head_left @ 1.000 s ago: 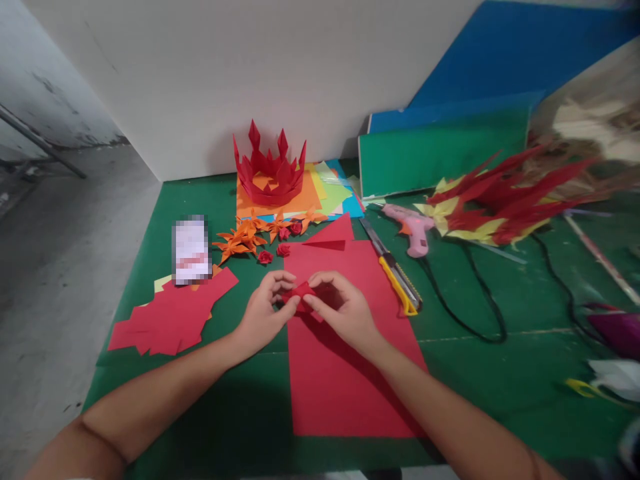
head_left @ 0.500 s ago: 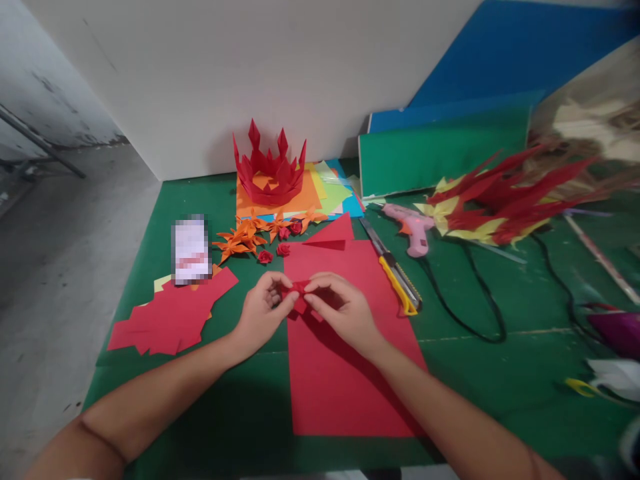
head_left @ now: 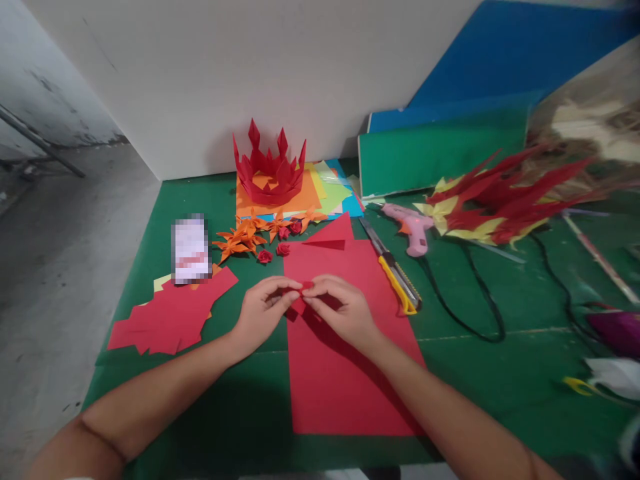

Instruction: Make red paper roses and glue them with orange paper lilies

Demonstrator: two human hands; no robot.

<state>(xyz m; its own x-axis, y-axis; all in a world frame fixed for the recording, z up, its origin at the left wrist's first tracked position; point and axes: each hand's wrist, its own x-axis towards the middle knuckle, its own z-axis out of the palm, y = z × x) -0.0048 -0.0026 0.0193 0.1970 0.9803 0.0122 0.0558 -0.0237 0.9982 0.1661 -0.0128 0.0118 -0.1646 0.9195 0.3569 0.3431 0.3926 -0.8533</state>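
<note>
Between my two hands is a small folded piece of red paper [head_left: 299, 305], partly hidden by the fingers. My left hand [head_left: 264, 308] pinches its left side with thumb and forefinger. My right hand [head_left: 343, 307] pinches the right side, fingertips close to those of the left. Both hands hover over the upper part of a large red sheet [head_left: 350, 393] lying on the green table. Just beyond them lie small red paper roses [head_left: 283, 249], several orange paper flowers [head_left: 240, 241] and a folded red triangle [head_left: 333, 233].
A red paper crown [head_left: 270, 180] stands on coloured sheets at the back. Right of the red sheet lie a yellow utility knife [head_left: 397, 283] and a pink glue gun [head_left: 414, 227] with a black cord. Red paper pieces [head_left: 170, 317] and a blurred-out phone-like rectangle [head_left: 191, 250] are at left.
The fingers have shifted slightly on the small red paper, and less of it shows below the fingertips. My left fingers have straightened a little. Other things stay put.
</note>
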